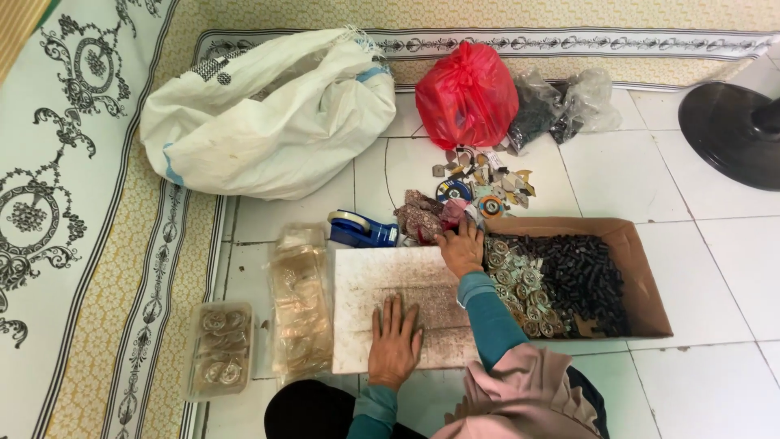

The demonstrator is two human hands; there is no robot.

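Note:
My left hand (395,341) lies flat, fingers spread, on a white dirty board (366,280) on the tiled floor. My right hand (461,246) reaches past the board's far right corner, its fingers at a patterned cloth bundle (421,218); whether it grips anything is unclear. Just right of that hand is a cardboard box (642,268) holding small black pieces (581,280) and round metallic parts (520,293).
A blue tape dispenser (357,230) sits beyond the board. Clear plastic packs of parts (299,301) and a small tray (219,349) lie left. Farther off are a white sack (268,114), a red bag (467,93), clear bags (561,106), loose scraps (483,183) and a black fan base (731,134).

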